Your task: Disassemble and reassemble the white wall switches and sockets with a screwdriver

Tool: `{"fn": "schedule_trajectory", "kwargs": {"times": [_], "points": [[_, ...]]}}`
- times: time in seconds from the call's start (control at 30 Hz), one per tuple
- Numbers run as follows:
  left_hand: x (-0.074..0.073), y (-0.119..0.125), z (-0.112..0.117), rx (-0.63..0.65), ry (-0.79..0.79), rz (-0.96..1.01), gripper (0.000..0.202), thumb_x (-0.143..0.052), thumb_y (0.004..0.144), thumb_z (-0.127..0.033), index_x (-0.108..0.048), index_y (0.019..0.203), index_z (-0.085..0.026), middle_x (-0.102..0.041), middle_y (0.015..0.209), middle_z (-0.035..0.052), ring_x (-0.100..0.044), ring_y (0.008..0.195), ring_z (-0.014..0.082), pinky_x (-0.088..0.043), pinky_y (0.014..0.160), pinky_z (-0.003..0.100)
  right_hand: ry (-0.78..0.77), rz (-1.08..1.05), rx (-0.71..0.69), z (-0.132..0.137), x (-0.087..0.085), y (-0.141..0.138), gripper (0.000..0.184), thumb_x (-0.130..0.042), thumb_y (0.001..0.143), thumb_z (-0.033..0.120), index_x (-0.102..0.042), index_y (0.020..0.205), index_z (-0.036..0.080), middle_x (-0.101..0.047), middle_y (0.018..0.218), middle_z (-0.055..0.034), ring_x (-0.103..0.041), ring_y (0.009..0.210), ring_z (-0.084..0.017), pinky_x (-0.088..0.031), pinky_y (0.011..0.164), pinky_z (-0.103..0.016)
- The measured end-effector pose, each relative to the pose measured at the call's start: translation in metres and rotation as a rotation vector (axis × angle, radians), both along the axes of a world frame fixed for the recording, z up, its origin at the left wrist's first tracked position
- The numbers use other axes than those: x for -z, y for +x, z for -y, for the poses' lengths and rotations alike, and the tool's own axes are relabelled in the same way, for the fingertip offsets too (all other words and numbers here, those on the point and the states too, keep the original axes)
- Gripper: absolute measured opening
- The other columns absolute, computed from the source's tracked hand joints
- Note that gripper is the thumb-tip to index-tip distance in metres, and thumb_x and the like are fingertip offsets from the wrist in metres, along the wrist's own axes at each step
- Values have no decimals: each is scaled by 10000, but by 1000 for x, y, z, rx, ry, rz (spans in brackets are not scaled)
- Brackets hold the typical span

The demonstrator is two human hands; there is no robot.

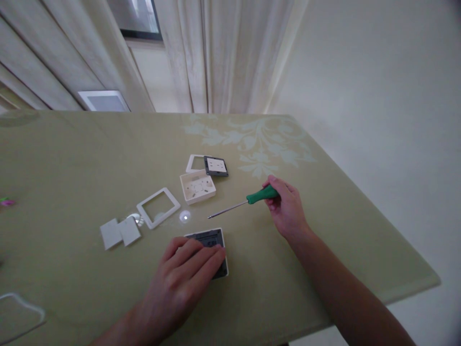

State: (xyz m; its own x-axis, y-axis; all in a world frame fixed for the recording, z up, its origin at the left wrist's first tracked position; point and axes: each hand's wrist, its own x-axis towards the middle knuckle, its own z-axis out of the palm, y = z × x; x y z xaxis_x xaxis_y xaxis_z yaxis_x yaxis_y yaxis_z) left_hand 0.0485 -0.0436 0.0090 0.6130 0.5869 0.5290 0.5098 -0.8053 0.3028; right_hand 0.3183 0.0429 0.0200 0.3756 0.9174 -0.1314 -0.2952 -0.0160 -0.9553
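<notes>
My right hand (286, 206) is closed round the green handle of a screwdriver (261, 195). Its thin metal shaft points left and slightly down, with the tip above the table. Below the tip, my left hand (189, 274) lies across a dark grey wall switch module (211, 237) with a white edge, fingers together and fingertips over its right side. Part of the module is hidden under the hand. Just beyond it are an open white mounting box (197, 188) and a white rectangular frame (158, 207).
Two white square covers (120, 232) overlap at left. A socket module (216, 166) leans on a second white frame (190, 164) behind the box. A white looped item (25, 305) lies near left. The table (90, 158) ends before curtains (237, 57) and a wall (378, 96).
</notes>
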Motion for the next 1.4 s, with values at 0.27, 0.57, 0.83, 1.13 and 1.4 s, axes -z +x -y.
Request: {"fn": "schedule_trajectory", "kwargs": {"times": [0.27,0.57,0.83,1.13,1.4], "points": [[2,-4,-11,-101,-155,74,193,-673,1083,-248,-681,1275,-230,-795,1173,37,-685,1032,232,-464,962,399,99,45,84,-2,-2,4,388,-922,690,512,-701,645,197,-632,647,9,-439,436,-54,-274,364,-213],[13,-18,-30,-26,-366,-34,694,-839,918,-481,-559,1520,-278,-675,1495,132,-673,1315,349,-536,1119,551,595,718,66,26,-89,-33,271,-718,1001,415,-652,792,256,-567,671,24,-506,515,-118,-405,491,-292],[21,-24,-41,-79,-354,48,613,-858,913,-434,-610,1454,-290,-680,1472,109,-663,1333,339,-560,1122,529,970,1000,-208,9,-103,-78,235,-622,963,155,-512,773,238,-542,708,30,-506,624,-112,-435,630,-281],[19,-19,-37,-52,-411,91,422,-841,933,-376,-639,1290,-272,-652,1475,107,-616,1351,334,-531,1126,543,950,1019,-248,1,-96,-78,240,-611,971,165,-496,775,241,-531,709,33,-475,611,-110,-423,633,-280],[20,-20,-38,-42,-455,80,425,-834,943,-408,-606,1284,-298,-625,1484,90,-579,1365,327,-503,1131,531,970,1024,-259,-3,-92,-79,242,-620,964,157,-506,762,222,-508,710,39,-460,615,-99,-398,624,-269]]}}
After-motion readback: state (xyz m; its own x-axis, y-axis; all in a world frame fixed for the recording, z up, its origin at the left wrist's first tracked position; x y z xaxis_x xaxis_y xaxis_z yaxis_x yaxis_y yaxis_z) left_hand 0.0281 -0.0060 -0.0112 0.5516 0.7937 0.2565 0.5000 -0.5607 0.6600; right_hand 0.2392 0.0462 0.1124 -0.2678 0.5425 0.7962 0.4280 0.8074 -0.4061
